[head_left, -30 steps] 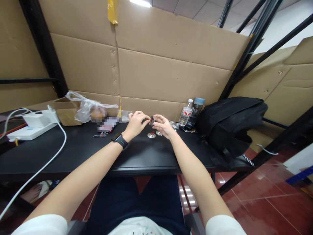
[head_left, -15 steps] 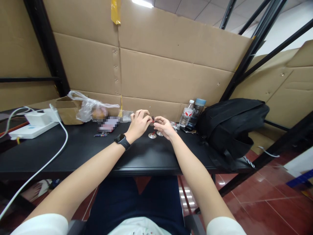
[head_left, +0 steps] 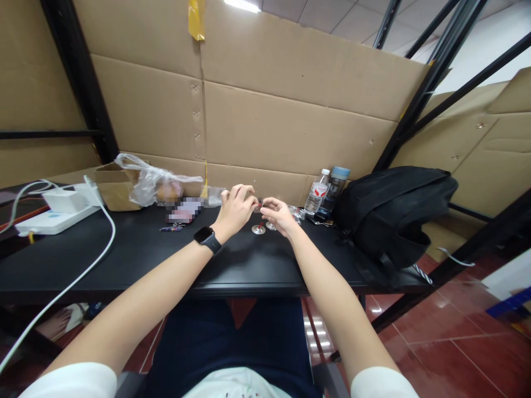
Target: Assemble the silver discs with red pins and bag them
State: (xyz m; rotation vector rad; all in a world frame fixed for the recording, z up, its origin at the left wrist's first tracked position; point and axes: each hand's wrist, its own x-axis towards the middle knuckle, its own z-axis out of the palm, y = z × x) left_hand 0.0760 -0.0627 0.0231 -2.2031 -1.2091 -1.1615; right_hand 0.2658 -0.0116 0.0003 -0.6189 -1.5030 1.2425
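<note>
**Two hands close on a small part above a black desk**

The left hand (head_left: 234,211) and right hand (head_left: 277,214) meet over the far middle of the black desk (head_left: 136,251), fingertips pinched narrow around a small dark part (head_left: 259,205) held between them, just above the desktop. The part is too small to tell which way it points or how its long axis runs. Two round metal discs (head_left: 258,229) lie on the desk directly below the hands, side by side, the nearer one bearing a red speck. Two bottles (head_left: 316,191) stand upright to the right, beside one black backpack (head_left: 394,213). To the left lie one clear plastic bag (head_left: 155,185) and one white cable (head_left: 89,260). A black watch (head_left: 206,237) sits on the left wrist. Against half a second earlier, the hands and the part have barely shifted; the grip looks unchanged.
</note>
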